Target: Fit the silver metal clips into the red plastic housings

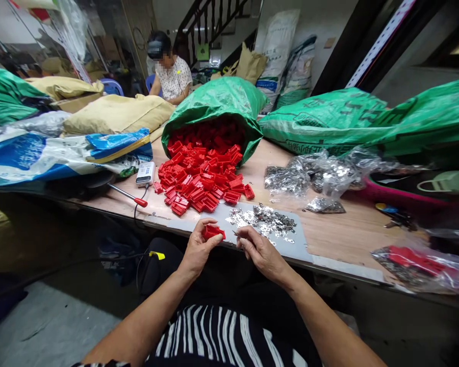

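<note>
Just off the table's front edge, my left hand (199, 245) is closed around a red plastic housing (213, 233). To its right, my right hand (258, 248) pinches a small metal piece (235, 233), of which only a thin tip shows between thumb and finger. The two hands are a short way apart. Beyond my right hand, loose silvery metal pieces (268, 221) lie spread on a grey mat (296, 248). A heap of similar red housings (199, 183) spills towards me from the mouth of a green sack (229, 97).
Clear bags of metal pieces (286, 181) lie on the right of the table (352, 239). A white device (145, 173) and a red-tipped lever (128, 196) stand at the left. Full sacks (118, 114) line the back. Another person (176, 76) sits beyond them.
</note>
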Tool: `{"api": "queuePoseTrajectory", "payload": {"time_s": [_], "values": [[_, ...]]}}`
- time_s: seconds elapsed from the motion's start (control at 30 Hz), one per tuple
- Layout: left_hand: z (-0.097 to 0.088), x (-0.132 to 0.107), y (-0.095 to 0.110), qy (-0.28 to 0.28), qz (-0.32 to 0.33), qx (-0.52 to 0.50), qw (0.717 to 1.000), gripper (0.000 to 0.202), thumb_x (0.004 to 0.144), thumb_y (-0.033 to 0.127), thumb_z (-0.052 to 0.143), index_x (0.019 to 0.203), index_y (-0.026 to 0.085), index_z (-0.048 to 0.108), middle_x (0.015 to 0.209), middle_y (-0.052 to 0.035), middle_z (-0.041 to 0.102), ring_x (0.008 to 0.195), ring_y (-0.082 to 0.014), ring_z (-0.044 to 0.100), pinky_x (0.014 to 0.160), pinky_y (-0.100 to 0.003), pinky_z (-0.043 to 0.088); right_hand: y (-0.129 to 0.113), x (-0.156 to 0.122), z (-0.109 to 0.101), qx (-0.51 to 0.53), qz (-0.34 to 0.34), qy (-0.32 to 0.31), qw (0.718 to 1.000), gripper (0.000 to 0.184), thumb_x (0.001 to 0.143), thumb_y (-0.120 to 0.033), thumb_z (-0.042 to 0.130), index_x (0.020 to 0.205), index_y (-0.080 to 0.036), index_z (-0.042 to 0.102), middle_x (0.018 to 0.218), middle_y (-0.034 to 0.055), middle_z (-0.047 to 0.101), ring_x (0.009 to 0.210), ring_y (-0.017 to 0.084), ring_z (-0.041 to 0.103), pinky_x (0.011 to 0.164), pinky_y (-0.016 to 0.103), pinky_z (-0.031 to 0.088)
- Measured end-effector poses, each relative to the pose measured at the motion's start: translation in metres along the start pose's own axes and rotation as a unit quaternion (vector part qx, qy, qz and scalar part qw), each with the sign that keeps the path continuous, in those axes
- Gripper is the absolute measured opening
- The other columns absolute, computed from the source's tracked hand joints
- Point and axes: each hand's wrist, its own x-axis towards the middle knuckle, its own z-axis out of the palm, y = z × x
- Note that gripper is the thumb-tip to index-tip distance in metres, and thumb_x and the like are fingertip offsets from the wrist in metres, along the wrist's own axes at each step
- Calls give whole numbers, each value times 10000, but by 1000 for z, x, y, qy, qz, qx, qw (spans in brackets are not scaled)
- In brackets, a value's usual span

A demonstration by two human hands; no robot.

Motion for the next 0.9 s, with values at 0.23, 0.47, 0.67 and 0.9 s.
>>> {"api": "queuePoseTrajectory", "payload": {"time_s": [0.23, 0.47, 0.67, 0.9], "values": [[7, -16, 9, -39, -209, -316, 925, 148, 789, 217, 692, 743, 139, 575, 810, -51, 715, 873, -202, 704, 922, -342, 494, -15, -8, 8, 41, -5, -53, 998, 408, 970, -354, 414, 1356, -220, 421, 610, -54, 498, 568, 116, 492, 610, 243, 406], [11, -20, 11, 8, -281, -382, 881, 170, 917, 151, 493, 872, 79, 641, 818, -86, 726, 767, -172, 710, 873, -344, 535, -21, -5, 10, 15, -32, -45, 998, 347, 962, -361, 437, 1276, -242, 520, 865, 18, 668, 763, 158, 607, 728, 271, 459], [14, -23, 9, 11, -274, -387, 880, 145, 906, 167, 522, 864, 82, 632, 829, -91, 721, 782, -170, 705, 864, -340, 537, -22, -6, 8, 13, -35, -46, 998, 341, 960, -359, 441, 1268, -248, 533, 909, 20, 680, 795, 164, 619, 755, 275, 467], [7, -21, 10, -25, -131, -273, 953, 346, 712, 129, 754, 999, 198, 573, 908, -22, 708, 838, -127, 683, 811, -247, 515, -25, -11, 4, 23, -16, -71, 997, 348, 971, -347, 405, 1297, -243, 468, 682, -33, 573, 593, 123, 516, 618, 246, 427]]}}
